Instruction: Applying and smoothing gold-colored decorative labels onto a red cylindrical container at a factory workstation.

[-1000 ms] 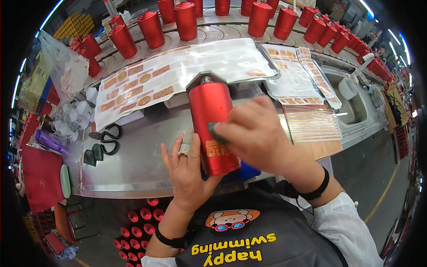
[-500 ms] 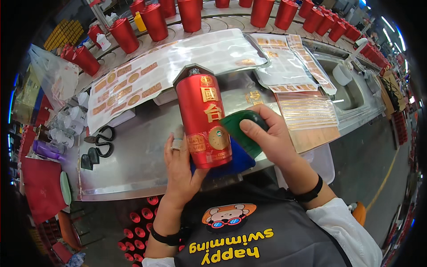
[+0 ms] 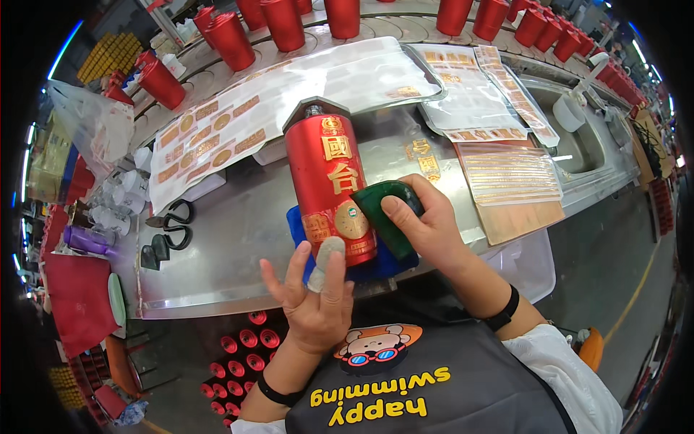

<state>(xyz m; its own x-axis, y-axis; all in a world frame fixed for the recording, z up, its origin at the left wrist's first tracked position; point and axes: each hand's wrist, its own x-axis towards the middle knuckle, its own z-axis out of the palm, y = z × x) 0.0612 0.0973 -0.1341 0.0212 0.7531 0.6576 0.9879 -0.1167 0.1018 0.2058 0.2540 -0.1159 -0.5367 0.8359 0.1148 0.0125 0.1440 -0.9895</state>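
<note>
A red bottle (image 3: 314,163) with gold characters and a round gold sticker lies on a blue cloth (image 3: 298,223) at the front of the metal bench. Its neck points away from me, inside a dark angular holder (image 3: 340,105). My right hand (image 3: 426,224) grips a dark green scraper (image 3: 383,210), its tip against the bottle's right side near the round sticker. My left hand (image 3: 314,304) is at the bottle's near end with fingers spread, a pale finger cover (image 3: 327,264) on one finger. Whether that covered fingertip touches the bottle, I cannot tell.
Sheets of gold stickers (image 3: 210,134) lie beyond the bottle, and gold strips (image 3: 510,177) rest on a board at right. Black scissors (image 3: 177,220) sit at left. Red bottles (image 3: 282,25) line a curved conveyor at the back. A sink (image 3: 578,148) is at far right.
My left hand has come off the bottle's left side toward its near end, its fingers spreading. The scraper has shifted slightly left in my right hand. The view has moved a little.
</note>
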